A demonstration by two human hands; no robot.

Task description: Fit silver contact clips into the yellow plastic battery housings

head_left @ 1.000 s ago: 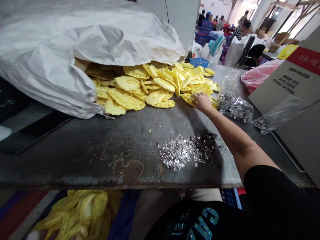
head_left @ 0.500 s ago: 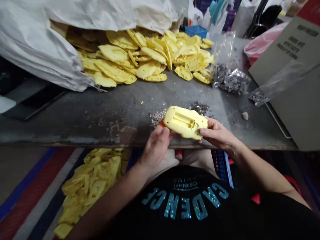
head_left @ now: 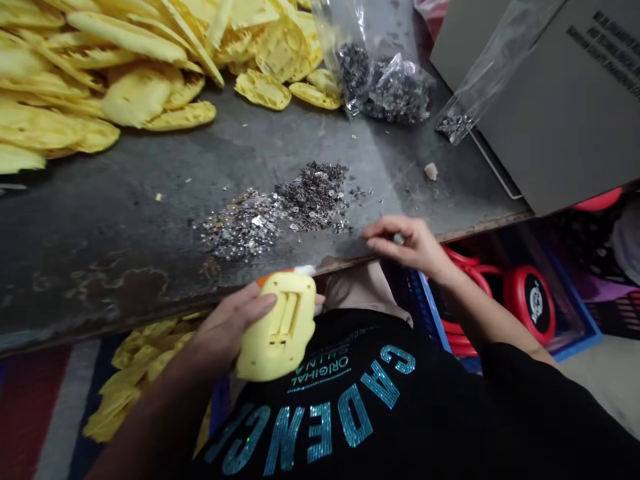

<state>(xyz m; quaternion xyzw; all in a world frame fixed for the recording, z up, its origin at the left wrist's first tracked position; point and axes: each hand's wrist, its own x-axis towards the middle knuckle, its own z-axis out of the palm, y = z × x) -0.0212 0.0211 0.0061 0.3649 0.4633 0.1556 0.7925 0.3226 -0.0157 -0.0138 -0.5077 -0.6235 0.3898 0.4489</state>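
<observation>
My left hand (head_left: 233,317) is closed around a yellow plastic housing half (head_left: 275,327), holding it over my lap with its long battery slot facing up. Behind the housing's upper edge pokes an orange and white thing (head_left: 303,270); the rest of it is hidden. My right hand (head_left: 407,243) hovers at the table's front edge, fingers curled and fingertips close together. Whether anything small is pinched there I cannot make out. Left of that hand lies a dark pile of small metal pieces (head_left: 317,193), beside a shinier pile of metal pieces (head_left: 243,227).
A heap of yellow housings (head_left: 135,93) covers the table's far left. Clear bags of metal parts (head_left: 395,87) stand at the back, near a grey box (head_left: 560,107). More yellow housings (head_left: 113,393) lie below the table, and a blue crate (head_left: 585,327) holds red things at right.
My right hand has let go of the housing and moved right. My left hand has brought the housing toward my body and turned it. The view has shifted right and closer.
</observation>
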